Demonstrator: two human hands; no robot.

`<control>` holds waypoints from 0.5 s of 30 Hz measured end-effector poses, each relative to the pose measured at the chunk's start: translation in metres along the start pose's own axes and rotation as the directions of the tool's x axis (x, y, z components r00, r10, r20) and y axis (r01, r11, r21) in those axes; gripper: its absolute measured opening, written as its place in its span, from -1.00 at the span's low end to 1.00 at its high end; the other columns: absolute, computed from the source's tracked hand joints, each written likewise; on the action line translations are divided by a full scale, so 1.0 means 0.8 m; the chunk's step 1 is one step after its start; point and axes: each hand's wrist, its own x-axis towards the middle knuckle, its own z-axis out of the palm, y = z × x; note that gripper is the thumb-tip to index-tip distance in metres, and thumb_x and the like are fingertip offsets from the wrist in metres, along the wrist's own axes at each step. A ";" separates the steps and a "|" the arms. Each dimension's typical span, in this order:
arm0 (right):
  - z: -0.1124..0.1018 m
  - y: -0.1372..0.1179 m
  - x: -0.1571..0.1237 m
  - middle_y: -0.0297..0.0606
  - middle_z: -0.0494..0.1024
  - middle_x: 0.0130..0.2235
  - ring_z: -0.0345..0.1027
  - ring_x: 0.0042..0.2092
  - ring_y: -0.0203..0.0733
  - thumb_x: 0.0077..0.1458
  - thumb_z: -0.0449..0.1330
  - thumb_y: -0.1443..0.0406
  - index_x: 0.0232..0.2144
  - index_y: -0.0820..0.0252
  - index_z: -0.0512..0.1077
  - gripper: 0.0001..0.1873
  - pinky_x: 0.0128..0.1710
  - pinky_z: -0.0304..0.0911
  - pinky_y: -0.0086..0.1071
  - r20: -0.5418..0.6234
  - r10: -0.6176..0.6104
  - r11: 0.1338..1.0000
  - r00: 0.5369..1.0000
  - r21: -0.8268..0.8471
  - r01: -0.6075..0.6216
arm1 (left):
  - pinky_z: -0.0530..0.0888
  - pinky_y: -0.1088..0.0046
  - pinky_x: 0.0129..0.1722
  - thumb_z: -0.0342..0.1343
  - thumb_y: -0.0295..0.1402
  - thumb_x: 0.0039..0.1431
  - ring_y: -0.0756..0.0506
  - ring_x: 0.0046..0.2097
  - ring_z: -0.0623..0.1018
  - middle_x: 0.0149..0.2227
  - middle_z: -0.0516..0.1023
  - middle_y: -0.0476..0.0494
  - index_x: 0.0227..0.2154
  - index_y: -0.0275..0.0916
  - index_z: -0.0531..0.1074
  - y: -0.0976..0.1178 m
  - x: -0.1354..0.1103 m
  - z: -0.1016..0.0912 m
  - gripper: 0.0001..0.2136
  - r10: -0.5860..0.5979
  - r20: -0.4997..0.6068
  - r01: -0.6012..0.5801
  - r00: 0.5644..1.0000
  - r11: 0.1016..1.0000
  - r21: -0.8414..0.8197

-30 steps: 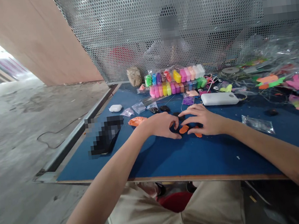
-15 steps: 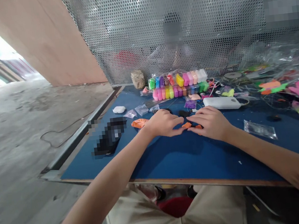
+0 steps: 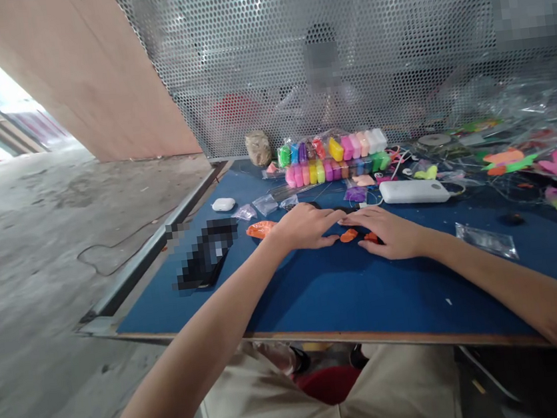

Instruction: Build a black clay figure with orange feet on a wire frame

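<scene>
My left hand (image 3: pixel 306 226) and my right hand (image 3: pixel 395 230) rest low over the blue table, their fingertips meeting. Each hand has its fingers stretched out and its thumb apart, with no object visibly gripped. A small orange clay piece (image 3: pixel 348 235) lies on the table between the two thumbs. Another orange clay piece (image 3: pixel 371 237) sits by my right thumb, partly covered by that hand. Dark material (image 3: pixel 353 208) shows just behind my fingertips, mostly hidden. Left of my left hand is an orange clay packet (image 3: pixel 259 229), partly behind the wrist.
Packs of coloured clay (image 3: pixel 329 170) stand along the perforated metal screen (image 3: pixel 250 51). A white power bank (image 3: pixel 414 191) with a cable lies behind my right hand. To the left are a dark phone-like object (image 3: pixel 211 251) and a white earbud case (image 3: pixel 223 204). A clear packet (image 3: pixel 486 240) lies right.
My thumbs have moved away from the orange piece between them, which shows more fully now. My fingertips have come together, covering more of the dark material behind.
</scene>
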 end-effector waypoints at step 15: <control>-0.049 0.006 -0.019 -0.07 0.46 0.07 0.28 0.10 0.22 0.21 0.18 -0.03 -0.26 0.06 0.52 -0.67 0.06 0.08 0.14 -0.008 0.228 0.965 0.974 -0.129 -0.228 | 0.20 0.37 -0.54 -0.12 0.14 0.35 -0.09 -0.48 0.55 -0.24 0.64 -0.19 0.09 -0.24 0.34 0.006 0.000 0.009 -0.44 0.031 -0.013 -0.031 0.999 0.999 0.028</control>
